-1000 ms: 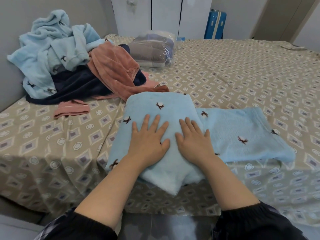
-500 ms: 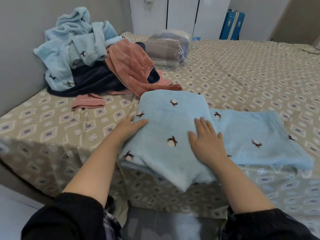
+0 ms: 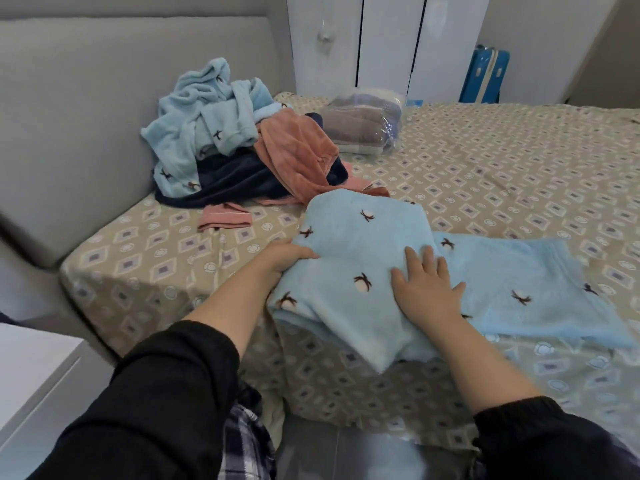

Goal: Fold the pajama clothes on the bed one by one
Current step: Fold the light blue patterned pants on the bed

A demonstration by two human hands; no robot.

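A light blue fleece pajama piece (image 3: 367, 244) with small brown motifs lies partly folded at the bed's near edge, one flap doubled over the rest, which stretches away to the right. My left hand (image 3: 284, 254) grips the folded flap at its left edge, the fingers tucked under the cloth. Spread flat on the middle of the fabric, my right hand (image 3: 426, 289) presses it down. Further back on the left sits a pile of unfolded pajamas (image 3: 221, 140): light blue, navy and salmon pink pieces tangled together.
The bed (image 3: 485, 174) has a beige diamond-patterned sheet. A plastic-wrapped bundle of folded textiles (image 3: 363, 123) lies near the far edge. A grey headboard (image 3: 104, 116) stands on the left, a white nightstand (image 3: 31, 372) at lower left, a blue suitcase (image 3: 485, 77) by the wardrobe.
My left hand slid from the top of the blue piece to its left edge and took hold there. The right hand stayed flat on the cloth. My view swung left.
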